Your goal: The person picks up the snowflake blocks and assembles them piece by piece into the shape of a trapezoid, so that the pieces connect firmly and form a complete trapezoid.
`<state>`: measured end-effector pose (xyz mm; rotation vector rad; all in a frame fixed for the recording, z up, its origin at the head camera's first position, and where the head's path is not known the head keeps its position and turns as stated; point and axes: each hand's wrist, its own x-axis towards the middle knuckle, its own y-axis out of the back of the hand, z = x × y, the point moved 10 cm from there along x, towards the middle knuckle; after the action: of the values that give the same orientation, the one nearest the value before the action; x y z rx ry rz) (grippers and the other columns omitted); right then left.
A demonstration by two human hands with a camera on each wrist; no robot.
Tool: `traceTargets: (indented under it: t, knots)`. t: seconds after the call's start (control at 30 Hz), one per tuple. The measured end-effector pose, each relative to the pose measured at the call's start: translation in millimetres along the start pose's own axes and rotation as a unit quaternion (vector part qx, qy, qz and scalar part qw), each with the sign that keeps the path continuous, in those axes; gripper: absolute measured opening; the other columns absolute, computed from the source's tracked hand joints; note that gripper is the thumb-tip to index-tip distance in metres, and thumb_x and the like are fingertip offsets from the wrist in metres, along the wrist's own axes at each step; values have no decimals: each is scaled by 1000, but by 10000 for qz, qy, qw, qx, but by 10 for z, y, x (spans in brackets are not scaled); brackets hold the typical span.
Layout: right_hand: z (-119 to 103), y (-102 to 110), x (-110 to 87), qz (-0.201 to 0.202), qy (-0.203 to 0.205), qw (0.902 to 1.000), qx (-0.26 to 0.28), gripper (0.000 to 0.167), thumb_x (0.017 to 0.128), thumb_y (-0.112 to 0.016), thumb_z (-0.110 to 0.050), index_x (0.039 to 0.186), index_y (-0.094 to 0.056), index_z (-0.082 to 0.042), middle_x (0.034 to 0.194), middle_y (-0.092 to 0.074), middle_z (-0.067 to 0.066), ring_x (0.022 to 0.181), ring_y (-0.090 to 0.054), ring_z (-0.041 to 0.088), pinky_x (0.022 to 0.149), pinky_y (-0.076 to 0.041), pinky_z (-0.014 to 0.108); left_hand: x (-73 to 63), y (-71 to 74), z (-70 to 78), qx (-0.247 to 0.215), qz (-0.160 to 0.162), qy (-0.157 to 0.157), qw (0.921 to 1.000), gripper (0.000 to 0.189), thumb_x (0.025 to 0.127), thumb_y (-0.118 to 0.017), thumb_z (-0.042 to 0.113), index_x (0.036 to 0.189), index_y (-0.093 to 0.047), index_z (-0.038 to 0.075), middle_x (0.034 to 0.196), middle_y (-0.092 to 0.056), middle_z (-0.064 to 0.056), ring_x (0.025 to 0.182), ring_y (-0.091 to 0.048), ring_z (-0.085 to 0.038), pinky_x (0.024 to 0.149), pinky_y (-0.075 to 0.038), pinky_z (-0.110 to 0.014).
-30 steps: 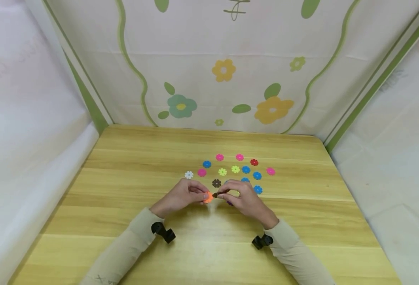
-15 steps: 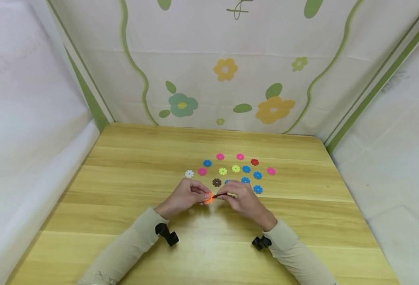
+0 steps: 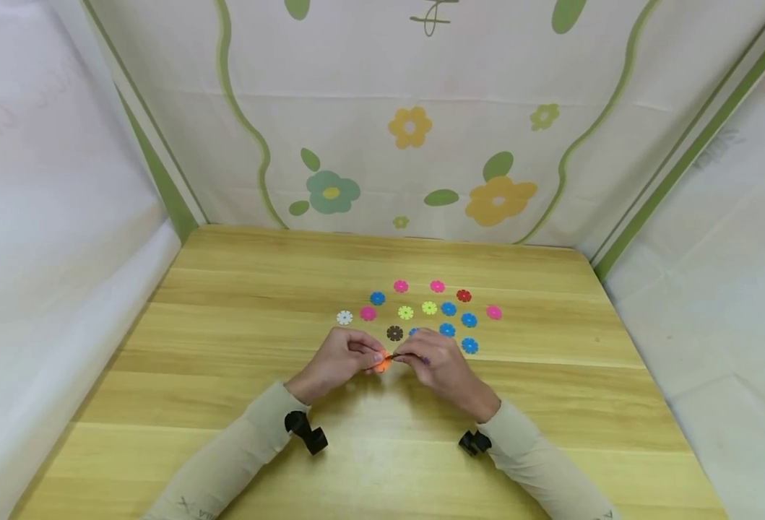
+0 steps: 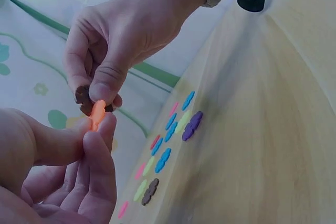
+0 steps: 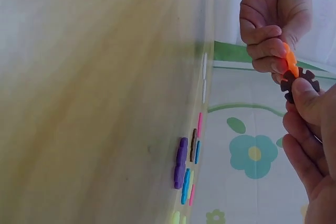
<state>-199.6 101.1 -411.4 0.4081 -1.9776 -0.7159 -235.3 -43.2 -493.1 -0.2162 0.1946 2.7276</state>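
Observation:
My left hand (image 3: 336, 360) pinches an orange snowflake disc (image 3: 383, 365), a thin slotted plastic piece, between thumb and fingers. Facing it, my right hand (image 3: 446, 363) pinches a dark brown snowflake disc (image 5: 308, 78) in the same manner. The two discs meet at their rims, crosswise to each other, as the right wrist view shows; fingers cover part of both. In the left wrist view the orange disc (image 4: 98, 114) overlaps the brown disc (image 4: 83, 99). Both hands are above the table, just in front of the loose discs.
Several loose snowflake discs lie on the wooden table (image 3: 226, 332) beyond the hands, among them a white disc (image 3: 344, 318), a brown disc (image 3: 394, 333), a red disc (image 3: 464, 295) and a purple disc (image 4: 192, 126). Patterned fabric (image 3: 369, 166) stands behind the table.
The brown disc has turned more edge-on in the head view and come up against the orange disc. My left hand has shifted slightly to the right.

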Motion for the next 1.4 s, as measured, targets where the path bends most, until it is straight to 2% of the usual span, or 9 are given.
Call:
traceTargets:
  t: [0.2,0.33,0.6,0.8,0.9,1.0,1.1,1.27,1.4]
  knots:
    - [83,-49,-5,-544,-92,9981,292,17,85,-86,0,96,-81,-11,91,-79,-3,80,-70,7,71,-56,13,-22,-25,-64,-5,-296,224,9993,13,98,-71,3,110,-75,-1,98,-78,-9,88,-74,-15,85,-64,-39]
    - [109,-37,-26,-700,-174,9953,641,18,86,-85,0,99,-81,-12,94,-80,-3,82,-70,6,70,-55,12,-53,-53,-60,-164,-530,255,9981,17,100,-70,7,114,-73,-2,101,-78,-10,90,-75,-17,87,-64,-38]
    - [96,-13,-56,-768,-231,9942,714,15,89,-83,-4,101,-82,-13,96,-81,-1,85,-72,7,72,-56,12,-79,-111,-44,9,-1017,172,9947,25,103,-71,23,121,-74,6,111,-79,-9,103,-76,-24,95,-62,-39]
    - [47,-10,-60,-896,-91,9929,781,20,87,-84,-2,105,-82,-11,100,-81,0,89,-74,9,76,-61,18,-81,-270,72,52,-1427,-182,9896,32,103,-72,28,127,-73,7,121,-76,-19,109,-75,-25,96,-60,-33]
    - [49,-5,-78,-1038,-130,9921,696,22,88,-84,-4,109,-81,-11,102,-80,-1,90,-73,10,75,-62,25,-86,-293,98,82,-1421,-317,9893,32,103,-71,26,127,-73,5,120,-76,-21,106,-75,-26,92,-60,-29]
    - [117,34,-103,-1302,-399,9897,436,23,89,-84,-7,112,-80,-11,107,-80,0,96,-74,12,79,-64,32,-82,-245,72,240,-1227,-382,9914,33,102,-73,28,127,-73,6,122,-76,-20,106,-75,-24,92,-60,-27]
    - [243,70,-148,-1721,-866,9811,184,24,91,-83,-10,114,-80,-9,111,-80,3,103,-75,16,88,-64,37,-79,-179,53,553,-971,-475,9926,32,100,-76,28,126,-74,10,123,-77,-11,104,-73,-16,92,-60,-24]
    - [496,32,-283,-2398,-1721,9554,-97,30,93,-82,-14,120,-77,-5,113,-78,9,104,-73,23,92,-63,40,-93,-125,72,979,-793,-843,9884,30,98,-78,23,124,-75,9,119,-77,-7,101,-71,-15,89,-59,-22]
    - [607,-56,-393,-2720,-1892,9427,-393,32,95,-81,-19,122,-77,-4,114,-77,8,103,-71,21,91,-62,36,-108,-147,93,1040,-892,-999,9855,29,97,-80,22,123,-75,9,116,-76,-5,100,-69,-16,89,-59,-23]
